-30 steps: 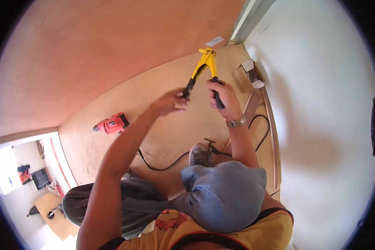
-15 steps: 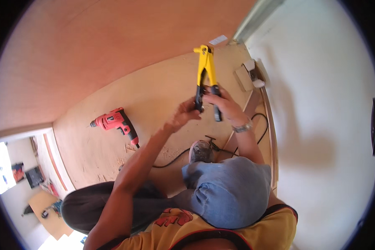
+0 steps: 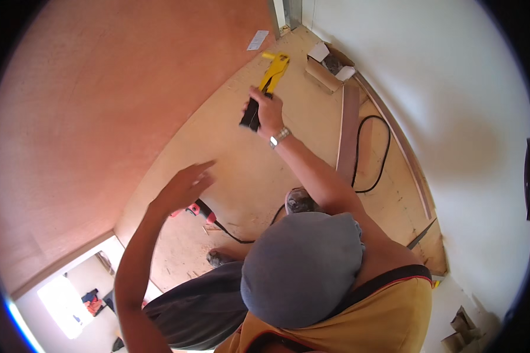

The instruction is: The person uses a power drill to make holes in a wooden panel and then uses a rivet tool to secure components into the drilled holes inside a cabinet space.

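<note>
My right hand (image 3: 270,115) is wrapped round the black handles of a yellow hand riveter (image 3: 274,72), its head angled away from me and its handles squeezed close together. The riveter is up in front of the pinkish wood panel's foot. My left hand (image 3: 185,187) is free of it, fingers stretched out and slightly blurred. Below that hand lies a red and black power drill (image 3: 204,210) on the wooden floor; hand and forearm cover much of its body.
An open cardboard box (image 3: 328,73) with dark contents stands by the white wall (image 3: 447,88). Wood strips (image 3: 348,126) and a looped black cable (image 3: 386,147) lie on the right. A white paper slip (image 3: 257,40) is near the pinkish panel (image 3: 118,88). Wood shavings litter the floor around the drill.
My left hand has let go of the riveter and moved left and down toward the drill. My right hand now holds the riveter alone, its handles closed together. The view has turned.
</note>
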Demonstrator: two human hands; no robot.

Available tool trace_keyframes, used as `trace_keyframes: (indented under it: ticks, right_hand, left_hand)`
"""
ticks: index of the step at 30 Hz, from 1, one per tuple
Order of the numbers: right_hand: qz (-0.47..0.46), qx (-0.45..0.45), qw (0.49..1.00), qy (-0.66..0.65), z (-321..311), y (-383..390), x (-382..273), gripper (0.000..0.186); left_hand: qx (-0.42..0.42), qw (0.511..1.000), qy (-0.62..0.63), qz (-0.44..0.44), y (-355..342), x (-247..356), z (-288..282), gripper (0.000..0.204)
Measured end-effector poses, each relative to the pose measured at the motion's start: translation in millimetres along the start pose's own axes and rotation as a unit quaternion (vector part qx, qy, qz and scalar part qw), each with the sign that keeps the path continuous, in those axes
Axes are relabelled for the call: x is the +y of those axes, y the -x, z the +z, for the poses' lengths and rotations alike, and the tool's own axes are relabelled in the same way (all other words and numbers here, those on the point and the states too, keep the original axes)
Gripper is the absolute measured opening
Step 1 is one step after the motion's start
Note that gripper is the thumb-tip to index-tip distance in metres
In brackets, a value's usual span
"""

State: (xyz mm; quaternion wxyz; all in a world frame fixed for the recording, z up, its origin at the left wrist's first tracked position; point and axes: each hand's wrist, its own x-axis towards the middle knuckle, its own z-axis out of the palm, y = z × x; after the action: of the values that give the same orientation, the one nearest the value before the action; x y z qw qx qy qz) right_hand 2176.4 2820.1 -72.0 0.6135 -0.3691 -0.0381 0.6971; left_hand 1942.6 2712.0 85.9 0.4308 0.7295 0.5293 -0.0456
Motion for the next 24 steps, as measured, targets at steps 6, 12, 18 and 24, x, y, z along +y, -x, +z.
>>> trace_keyframes:
  ticks: [6,12,18,24]
  right_hand:
    - [-0.04,0.107,0.98,-0.166,14,-78,-9,0.025]
    - [-0.075,0.124,0.978,-0.153,50,-110,5,0.024]
    - [-0.093,0.181,0.953,-0.224,61,-108,11,0.024]
    - [-0.104,0.153,0.972,-0.148,62,-101,25,0.023]
  left_hand:
    - [0.04,0.963,-0.073,-0.255,151,-118,-34,0.041]
    - [0.028,0.936,0.101,-0.337,215,-173,-15,0.044]
    - [0.091,0.943,0.095,-0.305,222,-166,-23,0.045]
    - [0.063,0.945,0.053,-0.316,215,-164,-21,0.045]
